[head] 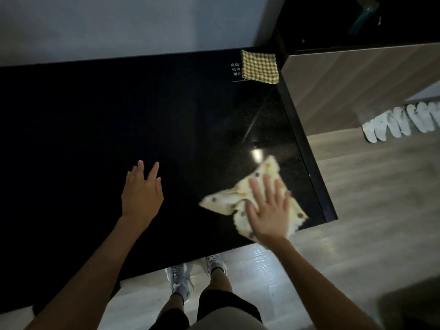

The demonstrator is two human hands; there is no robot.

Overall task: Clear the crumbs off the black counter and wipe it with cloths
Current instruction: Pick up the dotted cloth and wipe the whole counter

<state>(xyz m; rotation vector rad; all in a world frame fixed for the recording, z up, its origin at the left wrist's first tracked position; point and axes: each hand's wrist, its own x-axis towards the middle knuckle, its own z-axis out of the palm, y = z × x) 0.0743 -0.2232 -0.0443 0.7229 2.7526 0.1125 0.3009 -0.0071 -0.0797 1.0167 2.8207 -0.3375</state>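
- The spotted cloth (252,198) lies crumpled on the black counter (95,120), close to its front right corner, with one flap reaching almost to the right edge.
- The right hand (269,210) presses flat on the spotted cloth, fingers straight and spread; it pins the cloth down and does not grip it. The hand and cloth are blurred.
- The left hand (141,194) rests on the worktop near the front edge, well apart from the cloth, fingers relaxed and holding nothing.
- A second, checked cloth (260,66) sits untouched at the back right corner, partly covering a small printed label (236,69).
- No crumbs can be made out on the dark surface; it is too dim to tell.
- Risk, as a judgement: with the cloth this near the corner, a wide stroke could push any crumbs over the edge onto the wooden floor (357,186), or the bunched cloth could slip out from under the flat palm.
- White slippers (400,121) stand on the floor to the right.
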